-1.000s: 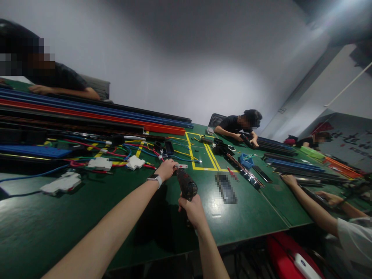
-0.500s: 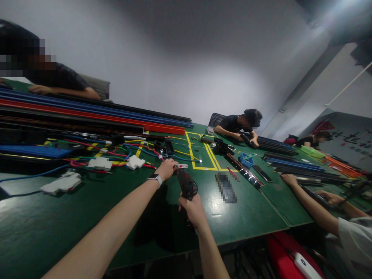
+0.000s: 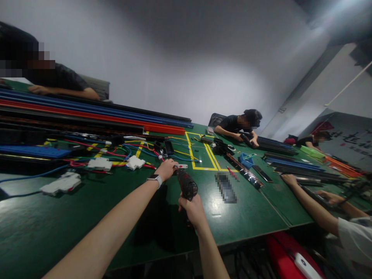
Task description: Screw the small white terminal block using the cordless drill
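My right hand (image 3: 195, 211) is wrapped round the grip of a black and dark red cordless screwdriver (image 3: 186, 184), which points away from me. At the tool's front end, my left hand (image 3: 166, 169) is closed on a small white circuit breaker (image 3: 182, 166) with a red mark. The tool's body hides part of the breaker, and the bit's tip cannot be seen. Left of my hands, several similar white breakers, one a white stepped block (image 3: 135, 162), lie among red, blue, green and yellow wires (image 3: 122, 149).
Long blue, orange and black rails (image 3: 165, 128) run across the back left of the green table (image 3: 247, 221). On the right are a phone (image 3: 226, 188), a red pen-like tool (image 3: 232, 173) and a blue bin (image 3: 245, 160). Co-workers sit around; one person's arm (image 3: 310, 201) rests at the right.
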`<state>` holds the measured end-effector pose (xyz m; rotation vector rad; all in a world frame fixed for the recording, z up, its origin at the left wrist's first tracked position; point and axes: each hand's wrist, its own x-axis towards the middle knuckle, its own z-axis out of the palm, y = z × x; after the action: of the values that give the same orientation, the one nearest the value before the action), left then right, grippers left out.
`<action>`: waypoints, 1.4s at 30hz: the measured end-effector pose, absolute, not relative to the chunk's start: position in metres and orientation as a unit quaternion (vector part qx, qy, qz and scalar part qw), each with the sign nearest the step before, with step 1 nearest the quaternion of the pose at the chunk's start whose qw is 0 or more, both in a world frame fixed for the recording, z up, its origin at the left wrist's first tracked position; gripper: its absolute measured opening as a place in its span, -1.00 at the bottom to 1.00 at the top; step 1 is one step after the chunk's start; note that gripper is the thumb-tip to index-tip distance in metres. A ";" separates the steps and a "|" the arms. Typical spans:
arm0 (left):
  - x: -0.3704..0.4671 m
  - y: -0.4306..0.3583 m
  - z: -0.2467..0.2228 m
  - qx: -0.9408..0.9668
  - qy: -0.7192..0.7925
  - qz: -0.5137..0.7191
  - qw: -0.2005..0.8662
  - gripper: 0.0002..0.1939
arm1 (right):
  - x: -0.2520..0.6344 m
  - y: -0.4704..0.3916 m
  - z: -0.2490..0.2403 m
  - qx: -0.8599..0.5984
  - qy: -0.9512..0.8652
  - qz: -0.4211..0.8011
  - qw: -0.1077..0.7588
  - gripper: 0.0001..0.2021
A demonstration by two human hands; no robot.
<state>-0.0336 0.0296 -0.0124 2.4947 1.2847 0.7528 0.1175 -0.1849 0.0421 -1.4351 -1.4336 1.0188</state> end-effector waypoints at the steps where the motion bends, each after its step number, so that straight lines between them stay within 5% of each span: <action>1: -0.034 0.030 -0.013 0.853 0.437 0.259 0.117 -0.69 | 0.117 -0.185 0.043 -0.575 -0.571 0.406 0.423 -0.86; 42: -0.033 0.033 -0.016 0.853 0.433 0.268 0.114 -0.69 | 0.117 -0.185 0.043 -0.568 -0.573 0.405 0.431 -0.85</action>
<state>-0.0330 0.0327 -0.0163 2.5012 1.2698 0.7862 0.1166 -0.1852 0.0431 -1.4170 -1.4282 1.0103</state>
